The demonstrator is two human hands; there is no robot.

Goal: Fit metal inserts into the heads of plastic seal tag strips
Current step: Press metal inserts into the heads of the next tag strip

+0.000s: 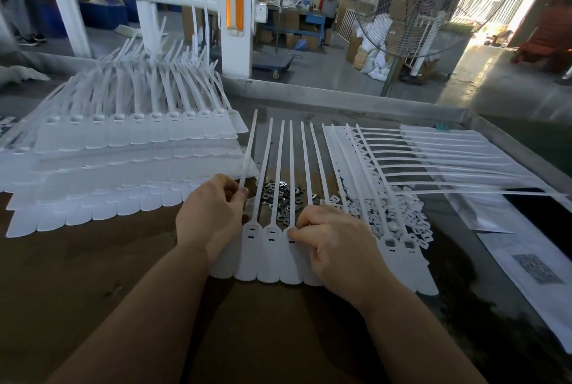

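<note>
A joined row of white seal tag strips [272, 253] lies flat on the brown bench [93, 291] in front of the person, flat tag ends toward the body and thin tails pointing away. The left hand [210, 216] rests on the left end of the row, its grip closed in a pinch, thumb and fingers, around the tail of the leftmost strip [247, 154]. The right hand [337, 247] lies over the middle of the row with its fingers curled, the fingertips [294, 233] pressed at the head of the third visible strip; whether they grip an insert there cannot be told. The two heads to the left of it show dark slots.

Just beyond the hands, under the tails, sits a loose heap of small metal inserts [281, 198], and touching its right side a heap of small white plastic pieces [408, 216]. A tall stack of more strip rows [123, 151] fills the left of the bench, and another row [433, 161] lies to the right with its tails running sideways. A large fan [430, 3] stands beyond the bench's metal edge.
</note>
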